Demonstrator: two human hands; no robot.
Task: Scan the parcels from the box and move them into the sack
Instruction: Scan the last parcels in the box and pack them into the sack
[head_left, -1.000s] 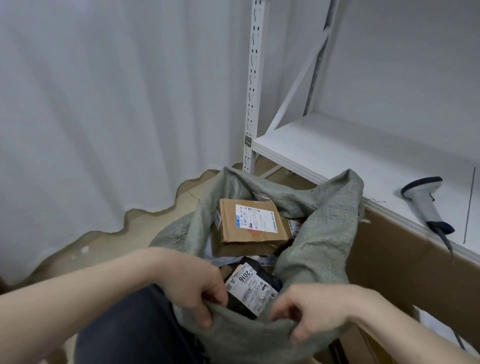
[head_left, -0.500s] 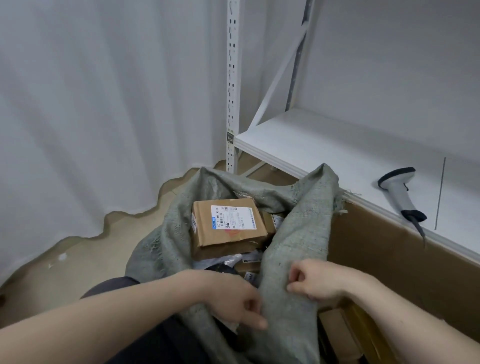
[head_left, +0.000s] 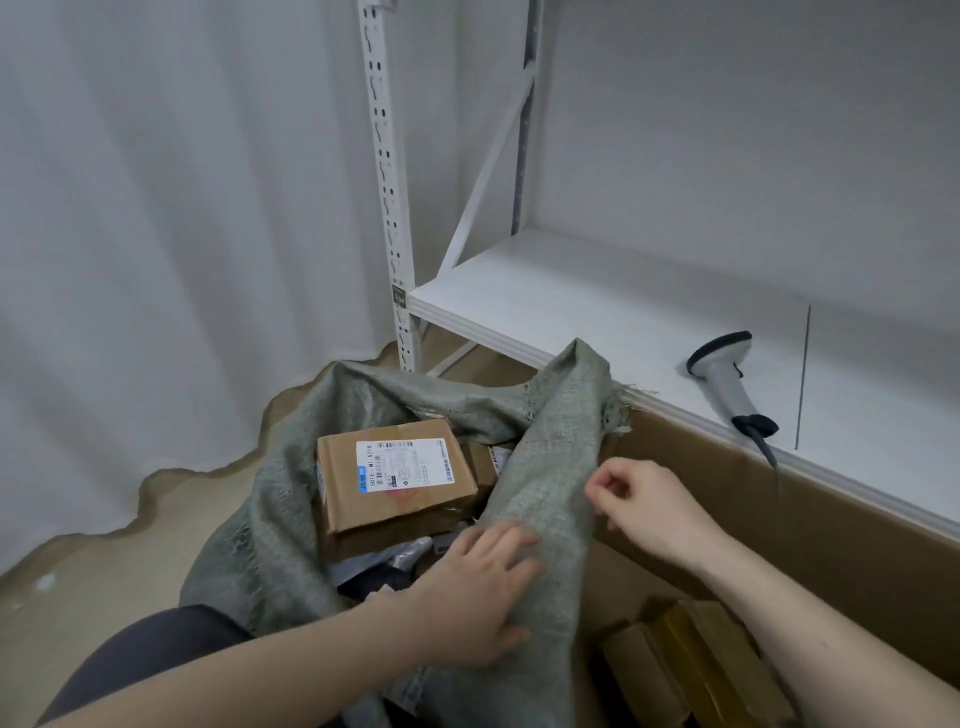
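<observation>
The grey-green woven sack (head_left: 550, 467) stands open in front of me, its right side folded over toward the box. Inside it lies a brown cardboard parcel (head_left: 395, 478) with a white label, with darker parcels (head_left: 384, 571) below it, partly hidden. My left hand (head_left: 483, 587) lies flat on the sack's fold with its fingers spread. My right hand (head_left: 644, 509) has curled fingers that pinch the sack's right edge. The big cardboard box (head_left: 810, 525) is on the right, and brown parcels (head_left: 691, 665) show at its bottom.
A white handheld scanner (head_left: 727, 379) lies on the white shelf (head_left: 597, 312) behind the box, its cable hanging over the edge. A perforated shelf post (head_left: 389, 208) rises behind the sack. A white curtain hangs on the left above a tan floor (head_left: 104, 571). My dark-clothed knee (head_left: 145, 660) is at lower left.
My left hand let go of the sack's near rim and now lies flat on the fold. My right hand moved up along the sack's right edge. The fold now covers the black labelled parcel.
</observation>
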